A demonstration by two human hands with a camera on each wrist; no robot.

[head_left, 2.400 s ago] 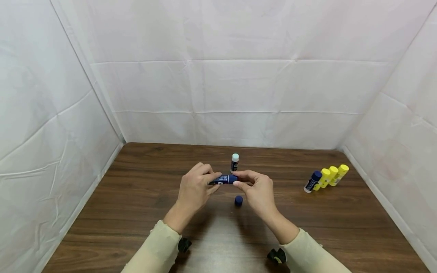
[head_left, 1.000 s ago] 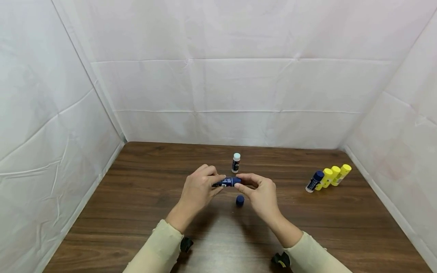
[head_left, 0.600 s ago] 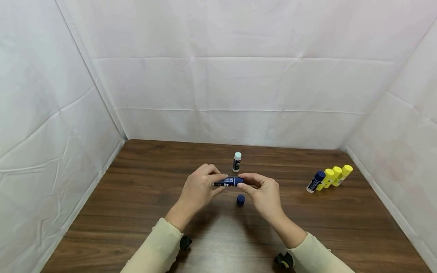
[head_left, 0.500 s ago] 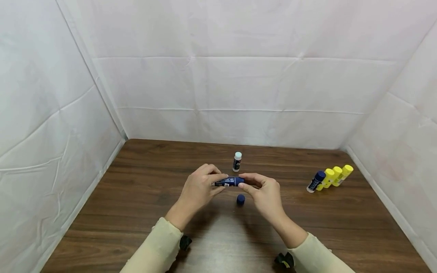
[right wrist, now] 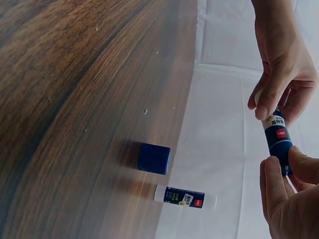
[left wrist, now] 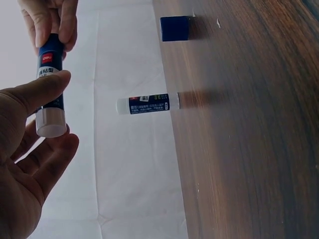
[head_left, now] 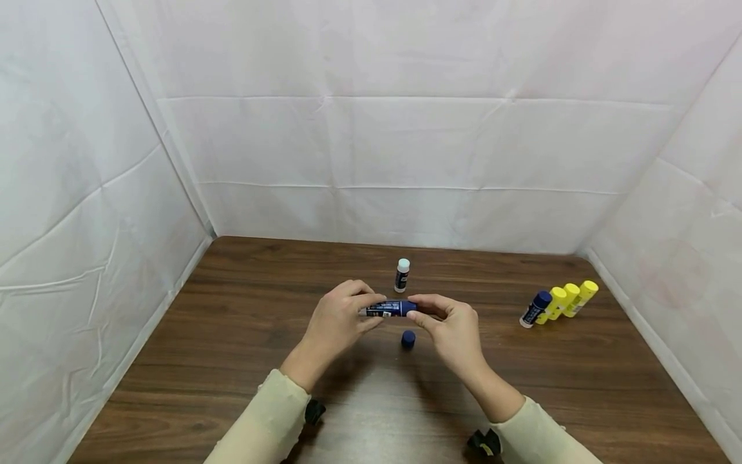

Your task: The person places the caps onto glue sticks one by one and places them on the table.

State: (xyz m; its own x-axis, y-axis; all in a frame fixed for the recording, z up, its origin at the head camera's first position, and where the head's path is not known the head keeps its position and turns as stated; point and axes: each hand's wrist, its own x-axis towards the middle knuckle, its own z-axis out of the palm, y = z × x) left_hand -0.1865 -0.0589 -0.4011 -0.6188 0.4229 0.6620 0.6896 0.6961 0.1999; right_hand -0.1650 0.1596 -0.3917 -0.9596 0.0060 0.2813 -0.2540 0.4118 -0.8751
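Observation:
Held level above the table is a dark blue glue stick [head_left: 387, 310], its cap on. My left hand [head_left: 338, 321] grips the barrel between thumb and fingers; beside its thumb the white base [left wrist: 51, 122] shows in the left wrist view. With thumb and fingers, my right hand [head_left: 451, 332] pinches the blue cap end. Below, a loose blue cap [head_left: 408, 339] sits on the table. Behind the hands an uncapped glue stick [head_left: 402, 276] stands upright, its top whitish. The right wrist view shows both hands on the held glue stick [right wrist: 280, 133].
To the right on the wooden table [head_left: 243, 303] stand another capped blue glue stick [head_left: 535, 309] and three yellow glue sticks [head_left: 570, 298] in a slanting row. White sheeting [head_left: 406, 142] encloses the back and both sides.
Both hands have shifted slightly to the right with the glue stick, and more of its white base shows by the left fingers. The cap and the standing glue sticks stay in place.

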